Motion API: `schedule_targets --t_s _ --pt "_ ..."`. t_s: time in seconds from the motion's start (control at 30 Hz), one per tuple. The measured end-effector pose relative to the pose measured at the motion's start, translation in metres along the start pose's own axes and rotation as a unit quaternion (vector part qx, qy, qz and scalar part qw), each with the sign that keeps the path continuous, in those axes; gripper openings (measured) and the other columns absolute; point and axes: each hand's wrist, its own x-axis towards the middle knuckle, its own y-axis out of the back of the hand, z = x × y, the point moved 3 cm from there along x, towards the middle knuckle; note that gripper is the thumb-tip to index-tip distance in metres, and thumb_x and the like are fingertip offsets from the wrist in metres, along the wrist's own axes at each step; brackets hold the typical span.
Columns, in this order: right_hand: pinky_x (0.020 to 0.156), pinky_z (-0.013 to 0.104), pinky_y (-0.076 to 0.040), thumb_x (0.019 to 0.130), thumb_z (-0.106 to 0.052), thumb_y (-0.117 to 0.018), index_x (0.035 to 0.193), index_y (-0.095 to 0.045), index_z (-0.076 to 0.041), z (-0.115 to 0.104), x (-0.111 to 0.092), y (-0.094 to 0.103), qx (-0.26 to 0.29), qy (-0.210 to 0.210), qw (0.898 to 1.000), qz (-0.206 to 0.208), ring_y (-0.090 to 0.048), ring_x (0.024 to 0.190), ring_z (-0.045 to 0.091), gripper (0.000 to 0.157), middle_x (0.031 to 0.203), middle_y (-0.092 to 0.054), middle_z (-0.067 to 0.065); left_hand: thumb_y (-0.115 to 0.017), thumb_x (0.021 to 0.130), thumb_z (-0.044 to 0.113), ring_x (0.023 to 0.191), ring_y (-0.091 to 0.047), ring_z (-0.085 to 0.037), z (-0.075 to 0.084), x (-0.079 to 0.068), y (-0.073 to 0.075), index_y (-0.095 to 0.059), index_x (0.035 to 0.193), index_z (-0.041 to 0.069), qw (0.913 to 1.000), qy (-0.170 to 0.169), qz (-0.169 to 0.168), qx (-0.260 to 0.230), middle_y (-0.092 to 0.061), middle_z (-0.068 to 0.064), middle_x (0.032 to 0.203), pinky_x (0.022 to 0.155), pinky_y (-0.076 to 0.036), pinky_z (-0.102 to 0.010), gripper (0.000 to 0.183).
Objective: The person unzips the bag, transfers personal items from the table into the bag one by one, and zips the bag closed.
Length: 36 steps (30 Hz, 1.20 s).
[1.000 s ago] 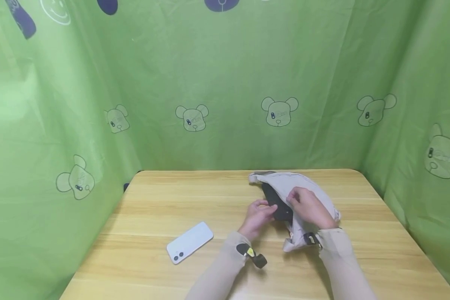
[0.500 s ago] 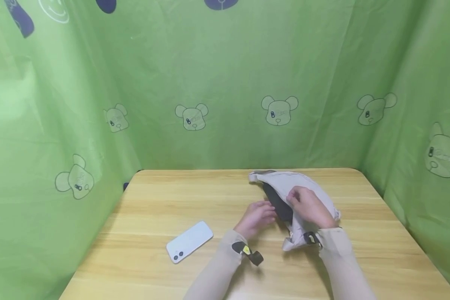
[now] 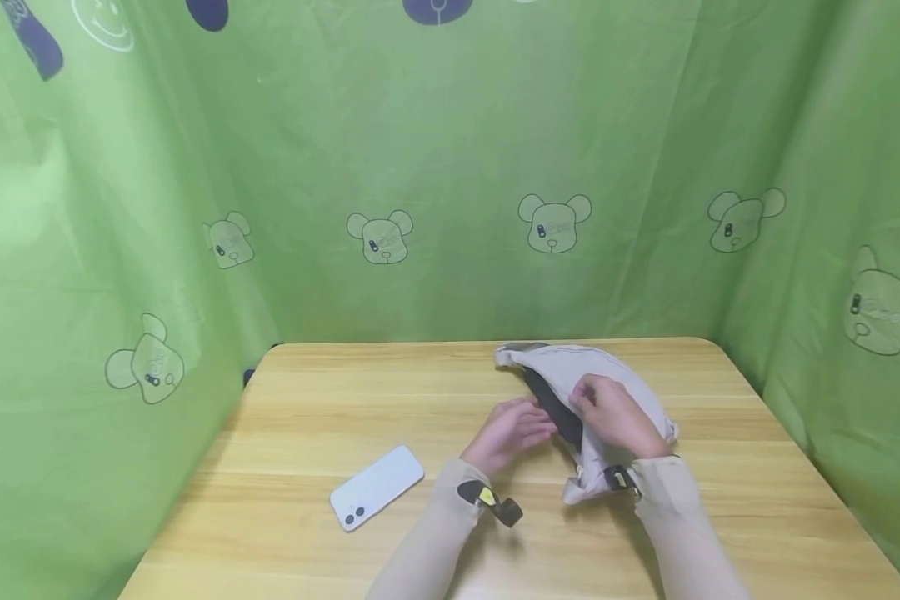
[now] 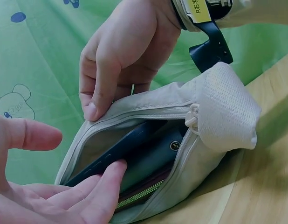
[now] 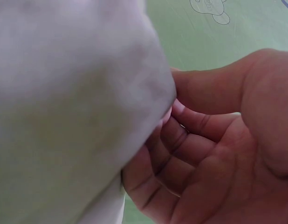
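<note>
Our left hand [image 3: 508, 432], fingers straight, lifts its thumb off the dark pouch [image 4: 153, 153], apparently settled inside the bag [image 3: 618, 362] our right hand [image 3: 617, 414] pinches.

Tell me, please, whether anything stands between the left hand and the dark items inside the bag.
Nothing visible does: the right hand holds one edge of the bag, its mouth gapes, and the left hand is at that opening. Whether its fingers touch the dark items is unclear.
</note>
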Motion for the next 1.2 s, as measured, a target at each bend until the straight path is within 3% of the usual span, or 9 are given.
schedule_targets --t_s 0.23,0.43,0.6,0.77,0.87,1.0,1.2 --pt "0.073 0.037 -0.055 0.099 -0.008 -0.06 0.097 -0.066 0.001 -0.0001 0.0004 -0.0015 -0.002 0.0 1.0 -0.003 -0.064 0.079 0.021 0.011 0.09 -0.071 0.014 -0.048 0.106 0.017 0.109 -0.071 -0.021 -0.0038 0.0055 -0.0045 -0.036 0.155 -0.004 0.9997 0.007 -0.021 0.007 -0.064 -0.023 0.135 0.118 -0.047 -0.05 0.054" --pt "0.068 0.032 -0.052 0.099 -0.007 -0.061 0.097 -0.066 0.0 0.0005 0.0005 -0.002 0.0 -0.003 1.0 -0.004 -0.061 0.074 0.019 0.009 0.087 -0.07 0.012 -0.046 0.107 0.02 0.124 -0.066 -0.033 -0.0056 0.0048 -0.0073 -0.026 0.158 -0.005 0.9995 0.014 -0.028 0.008 -0.059 -0.023 0.139 0.118 -0.046 -0.049 0.059" --pt "0.066 0.031 -0.05 0.099 -0.007 -0.06 0.096 -0.065 0.0 0.001 0.0003 -0.0013 0.003 -0.004 1.0 -0.004 -0.059 0.073 0.018 0.009 0.086 -0.069 0.011 -0.046 0.106 0.021 0.134 -0.058 -0.041 -0.0051 0.0034 -0.0068 -0.031 0.155 -0.002 0.9993 0.023 -0.03 -0.005 -0.055 -0.025 0.142 0.123 -0.039 -0.053 0.056" --pt "0.067 0.031 -0.051 0.099 -0.007 -0.06 0.097 -0.065 0.001 0.0003 -0.0009 -0.0017 0.007 -0.007 1.0 -0.008 -0.06 0.073 0.018 0.009 0.087 -0.069 0.012 -0.051 0.103 0.022 0.128 -0.06 -0.033 -0.0054 0.0028 -0.0047 -0.04 0.147 -0.001 0.9986 0.034 -0.03 -0.027 -0.056 -0.021 0.139 0.124 -0.039 -0.05 0.051" --pt "0.068 0.032 -0.052 0.099 -0.007 -0.06 0.097 -0.066 0.0 0.0002 -0.002 -0.0021 0.007 -0.011 1.0 -0.01 -0.061 0.075 0.019 0.01 0.088 -0.069 0.012 -0.053 0.102 0.023 0.118 -0.062 -0.027 -0.0056 0.004 -0.0041 -0.047 0.137 0.001 0.9976 0.039 -0.025 -0.05 -0.058 -0.014 0.128 0.122 -0.042 -0.047 0.042" --pt "0.07 0.033 -0.052 0.1 -0.009 -0.06 0.099 -0.066 -0.001 0.0007 -0.0019 -0.0013 -0.001 -0.016 1.0 -0.008 -0.062 0.077 0.02 0.01 0.088 -0.07 0.011 -0.051 0.102 0.023 0.117 -0.061 -0.028 -0.0039 0.0054 -0.0051 -0.049 0.132 0.002 0.996 0.038 -0.024 -0.077 -0.056 -0.011 0.122 0.122 -0.043 -0.045 0.037" --pt "0.069 0.033 -0.052 0.1 -0.009 -0.06 0.098 -0.065 -0.001 -0.0011 -0.0009 -0.0011 0.001 -0.015 1.0 -0.007 -0.061 0.076 0.019 0.009 0.087 -0.068 0.01 -0.052 0.1 0.026 0.127 -0.058 -0.035 -0.0035 0.0078 -0.006 -0.048 0.134 0.002 0.9939 0.035 -0.024 -0.101 -0.054 -0.014 0.127 0.124 -0.04 -0.046 0.041"
